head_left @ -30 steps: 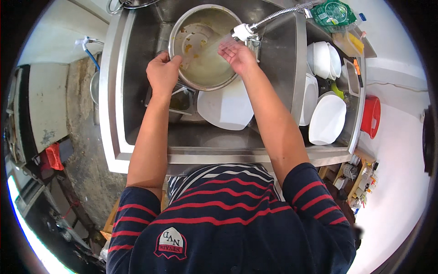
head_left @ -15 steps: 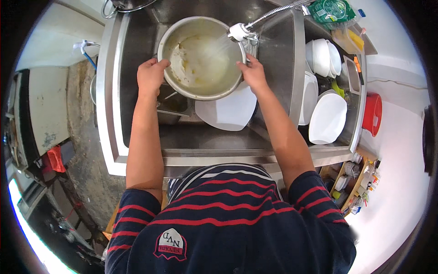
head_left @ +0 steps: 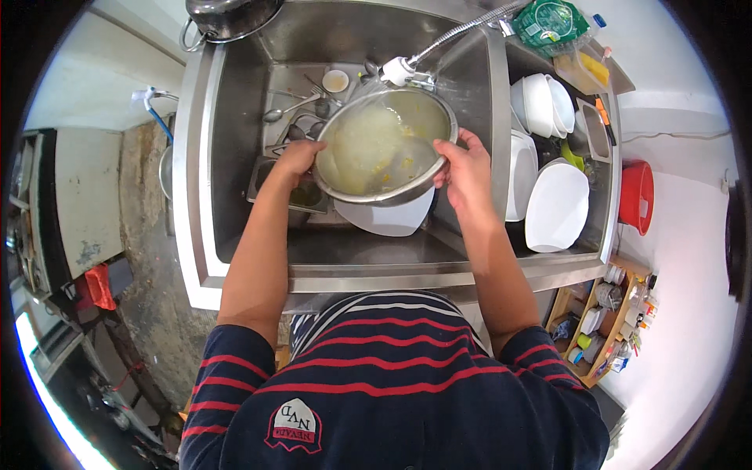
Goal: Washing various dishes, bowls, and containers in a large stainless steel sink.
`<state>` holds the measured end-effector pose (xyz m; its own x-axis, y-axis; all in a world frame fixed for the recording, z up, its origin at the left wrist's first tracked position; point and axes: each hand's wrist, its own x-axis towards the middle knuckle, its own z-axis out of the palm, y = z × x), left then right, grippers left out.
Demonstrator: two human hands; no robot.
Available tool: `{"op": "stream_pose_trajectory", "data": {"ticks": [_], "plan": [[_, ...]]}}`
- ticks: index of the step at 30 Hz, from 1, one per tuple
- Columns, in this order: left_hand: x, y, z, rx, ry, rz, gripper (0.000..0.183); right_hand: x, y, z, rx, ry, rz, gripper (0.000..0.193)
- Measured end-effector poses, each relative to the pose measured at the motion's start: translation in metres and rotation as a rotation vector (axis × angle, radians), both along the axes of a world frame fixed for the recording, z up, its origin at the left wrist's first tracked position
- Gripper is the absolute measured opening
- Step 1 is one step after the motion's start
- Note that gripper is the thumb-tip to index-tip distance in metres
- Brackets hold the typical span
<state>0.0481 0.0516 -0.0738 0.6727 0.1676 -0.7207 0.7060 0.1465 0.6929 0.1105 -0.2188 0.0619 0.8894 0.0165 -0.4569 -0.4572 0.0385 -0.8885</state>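
Observation:
A round metal bowl (head_left: 376, 197) with cloudy yellowish water and small food bits in it is held over the sink. My left hand (head_left: 300, 160) grips its left rim, and my right hand (head_left: 468, 168) grips the right rim with the thumb on top. The bowl tilts. From the white spray head (head_left: 398, 72) on a flexible metal hose, water runs into its far side. Under the bowl a white plate (head_left: 388, 219) shows in part. Spoons and forks (head_left: 305, 117) lie in the sink at the far left of the bowl, next to a small white cup (head_left: 336, 81).
A dark pot (head_left: 233, 17) stands at the sink's far left corner. In the right basin are white bowls (head_left: 540, 106) and white plates (head_left: 558, 207). A green bag (head_left: 551, 23) lies at the far right. A red bucket (head_left: 636, 196) is beyond the sink's right edge.
Both hands have moved the bowl right and nearer to me, and it is now tilted. The cutlery and small cup behind it have come into view. The water inside has swirled.

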Motion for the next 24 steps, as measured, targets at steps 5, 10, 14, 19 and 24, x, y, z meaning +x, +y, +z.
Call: {"op": "stream_pose_trajectory", "data": {"ticks": [5, 10, 14, 19, 24], "plan": [[-0.002, -0.021, -0.006, 0.074, 0.034, -0.213, 0.034, -0.03, 0.003, 0.023, 0.018, -0.079, 0.012, 0.031], [-0.001, -0.039, -0.003, -0.019, 0.039, -0.385, 0.033, -0.062, -0.001, 0.041, -0.138, -0.234, 0.103, 0.017], [0.003, -0.048, -0.002, -0.088, 0.025, -0.489, 0.042, -0.087, -0.01, 0.035, -0.264, -0.485, 0.103, 0.013], [0.002, -0.061, 0.008, -0.121, -0.027, -0.521, 0.042, -0.117, -0.024, 0.028, -0.58, -0.786, 0.077, 0.022], [0.006, -0.07, 0.014, -0.148, -0.081, -0.456, 0.054, -0.127, -0.045, 0.018, -0.76, -1.219, 0.223, 0.026]]}}
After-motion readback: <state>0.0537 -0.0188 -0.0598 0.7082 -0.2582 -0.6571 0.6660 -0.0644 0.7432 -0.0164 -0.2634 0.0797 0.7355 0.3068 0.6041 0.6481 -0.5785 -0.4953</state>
